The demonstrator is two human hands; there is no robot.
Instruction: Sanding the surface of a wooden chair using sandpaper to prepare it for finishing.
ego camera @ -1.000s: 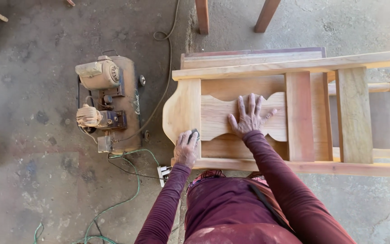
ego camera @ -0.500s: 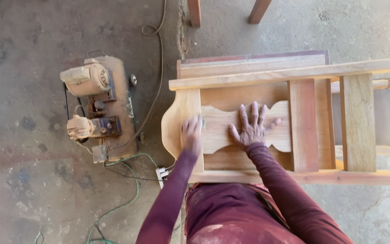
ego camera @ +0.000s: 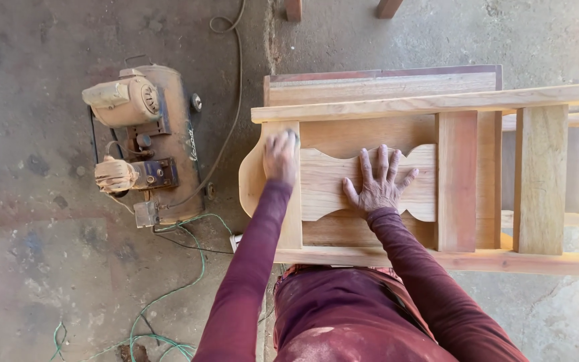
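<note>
- I am seeing the left hand [ego camera: 281, 155] pressing a small grey-green sanding pad [ego camera: 291, 136] onto the curved end board [ego camera: 257, 181] of an unfinished wooden chair frame [ego camera: 430, 104], at about 10 o'clock from the body; fingers curled down over the pad, gripping it.
- The right hand [ego camera: 378, 184] is lying flat with fingers spread open on the scalloped slat [ego camera: 323, 181], holding nothing, just bracing.
- I am judging the frame stiff and fairly heavy, bare wood, not slippery; the straight rails at 12 and 6 o'clock are looking like the soundest places to take hold, the thin scalloped slat less so.
- The pad is looking light and soft.
- Edges: the rounded end board is overhanging toward 9 o'clock; a compressor [ego camera: 143, 141] with hose and green cable [ego camera: 169, 295] is sitting on the concrete floor [ego camera: 28, 268] just beside it, narrowing room there.
- More open floor is showing toward 1 o'clock.
</note>
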